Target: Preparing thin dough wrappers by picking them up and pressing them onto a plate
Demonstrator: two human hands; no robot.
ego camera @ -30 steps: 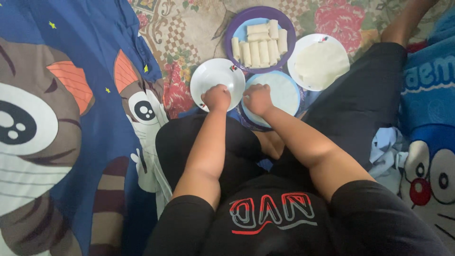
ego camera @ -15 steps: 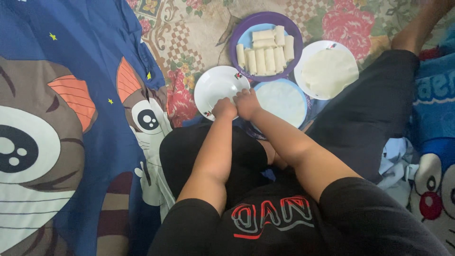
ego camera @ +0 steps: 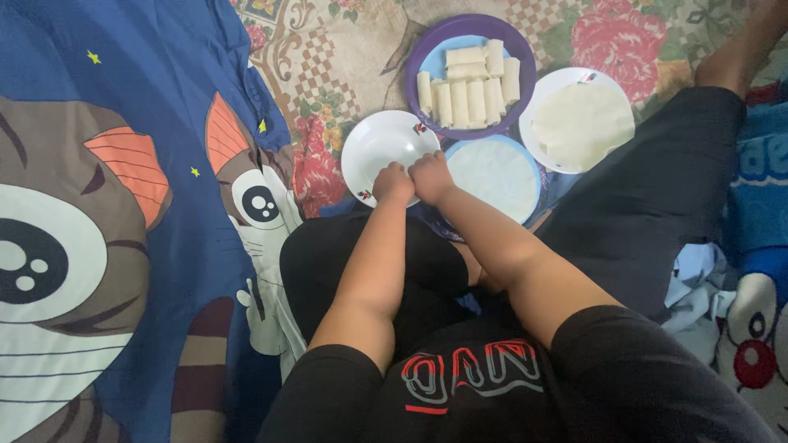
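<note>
A blue cartoon-cat blanket and a floral mat are being used as the floor surface. On the mat, a purple plate of pale rolls, a wrapper stack and a blue-rimmed plate are being kept beside a white plate. At that plate's near edge, the left hand and right hand are being pressed together, fingers curled narrowly; what is being pinched cannot be told.

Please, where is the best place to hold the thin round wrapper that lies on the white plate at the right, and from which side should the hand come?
Probably the near edge of the round wrapper, coming from the person's side with the right hand. It lies flat and thin on the white plate, so pinching the rim and peeling upward seems safest. The purple plate of rolls crowds its left side.
</note>
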